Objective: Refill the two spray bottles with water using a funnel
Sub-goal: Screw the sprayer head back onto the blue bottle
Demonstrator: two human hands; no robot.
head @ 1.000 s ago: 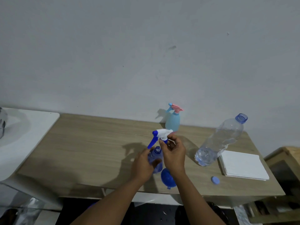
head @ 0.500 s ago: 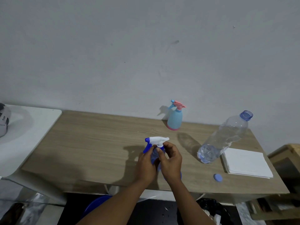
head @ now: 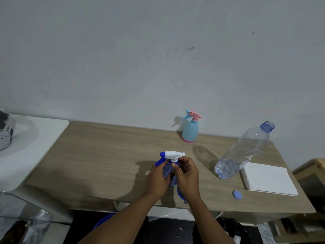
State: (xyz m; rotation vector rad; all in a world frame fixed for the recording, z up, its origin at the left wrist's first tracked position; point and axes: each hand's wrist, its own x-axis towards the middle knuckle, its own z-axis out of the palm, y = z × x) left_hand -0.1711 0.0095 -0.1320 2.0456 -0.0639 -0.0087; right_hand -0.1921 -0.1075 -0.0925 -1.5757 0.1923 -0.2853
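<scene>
Gripping blue bottle (head: 167, 170) on table (head: 105, 155) with left hand (head: 157, 180), fingers (head: 159, 170) clamped round it; pinching sprayer (head: 174, 154) base with right hand (head: 188, 176)

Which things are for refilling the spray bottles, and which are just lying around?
Job: blue spray bottle, in left hand and right hand; pale blue spray bottle; water bottle; funnel; blue cap.
Lying about: paper stack; white device.
</scene>
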